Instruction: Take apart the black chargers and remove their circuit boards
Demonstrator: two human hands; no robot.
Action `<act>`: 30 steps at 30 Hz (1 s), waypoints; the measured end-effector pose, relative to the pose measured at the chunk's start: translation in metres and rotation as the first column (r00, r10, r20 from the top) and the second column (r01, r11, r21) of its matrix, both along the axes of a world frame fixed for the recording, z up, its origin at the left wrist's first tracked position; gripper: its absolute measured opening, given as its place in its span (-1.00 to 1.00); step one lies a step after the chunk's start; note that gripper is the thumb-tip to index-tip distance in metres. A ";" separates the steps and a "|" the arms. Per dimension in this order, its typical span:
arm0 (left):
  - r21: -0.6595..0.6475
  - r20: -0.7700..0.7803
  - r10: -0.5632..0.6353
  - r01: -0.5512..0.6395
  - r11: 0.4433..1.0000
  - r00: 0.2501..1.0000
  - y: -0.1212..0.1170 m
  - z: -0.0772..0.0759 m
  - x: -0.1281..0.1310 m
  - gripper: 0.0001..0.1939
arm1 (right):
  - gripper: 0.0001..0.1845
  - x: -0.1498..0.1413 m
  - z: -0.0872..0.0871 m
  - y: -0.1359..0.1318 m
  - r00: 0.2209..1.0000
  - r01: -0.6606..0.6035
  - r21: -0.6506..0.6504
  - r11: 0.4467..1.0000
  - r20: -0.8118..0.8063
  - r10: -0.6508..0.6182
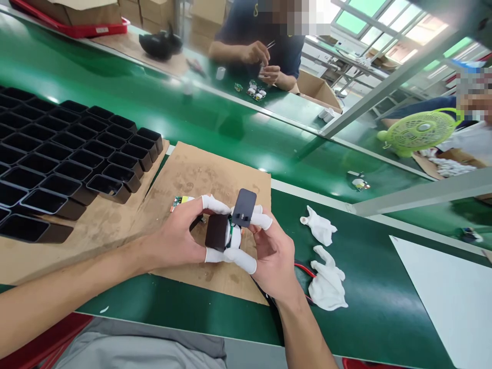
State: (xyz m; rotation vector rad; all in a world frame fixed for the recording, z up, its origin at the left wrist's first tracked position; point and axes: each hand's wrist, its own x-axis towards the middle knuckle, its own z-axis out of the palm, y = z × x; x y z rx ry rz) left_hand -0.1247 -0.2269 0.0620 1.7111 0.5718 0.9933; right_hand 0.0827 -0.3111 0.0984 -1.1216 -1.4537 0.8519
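Both of my hands meet over a brown cardboard sheet (207,179), fingertips covered in white finger cots. My left hand (180,236) pinches a small dark brown case (216,231) between thumb and forefinger. My right hand (271,253) grips a dark grey lid-like piece (243,207) tilted up above the case. A white and green part shows between the two pieces. A small green circuit board (180,201) lies on the cardboard just behind my left hand.
A black tray of several empty square cells (77,154) fills the left. Two white gloves (323,256) and a red wire (303,269) lie right of my hands. A white sheet (449,297) sits at right. Across the green belt (192,113) another person handles small parts. A green fan (418,130) stands far right.
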 end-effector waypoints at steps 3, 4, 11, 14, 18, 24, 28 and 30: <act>0.011 -0.009 -0.006 0.006 1.000 1.000 0.001 0.005 -0.001 -0.40 | -0.43 0.000 -0.001 -0.001 1.000 -0.003 -0.023 1.000 0.003 0.003; 0.023 -0.007 -0.012 0.012 1.000 1.000 0.001 0.008 -0.001 -0.42 | -0.44 0.000 -0.001 -0.001 1.000 -0.012 -0.036 0.999 -0.010 0.012; 0.144 -0.003 -0.016 0.016 0.989 1.000 0.011 0.022 -0.007 -0.44 | -0.45 0.001 -0.005 0.000 0.999 -0.020 -0.026 0.999 0.047 0.022; 0.185 -0.056 -0.001 0.011 0.983 0.998 0.016 0.024 -0.009 -0.44 | -0.43 0.004 -0.007 -0.001 0.989 -0.007 -0.003 1.000 0.145 0.008; 0.155 -0.120 -0.005 0.024 0.988 0.993 0.018 0.027 -0.010 -0.42 | -0.39 0.004 -0.011 -0.002 0.982 -0.016 -0.009 1.000 0.188 0.018; 0.140 -0.163 -0.033 0.057 0.989 0.986 0.018 0.038 -0.014 -0.45 | -0.39 0.004 -0.018 -0.002 0.986 -0.028 0.019 0.999 0.166 0.025; 0.131 -0.175 -0.043 0.066 0.989 0.984 0.019 0.039 -0.014 -0.44 | -0.37 0.004 -0.017 -0.002 0.985 -0.002 0.069 0.998 0.170 -0.009; 0.132 -0.161 -0.049 0.071 0.989 0.986 0.019 0.035 -0.014 -0.39 | -0.32 0.004 -0.014 -0.002 0.989 -0.017 0.066 0.998 0.145 0.007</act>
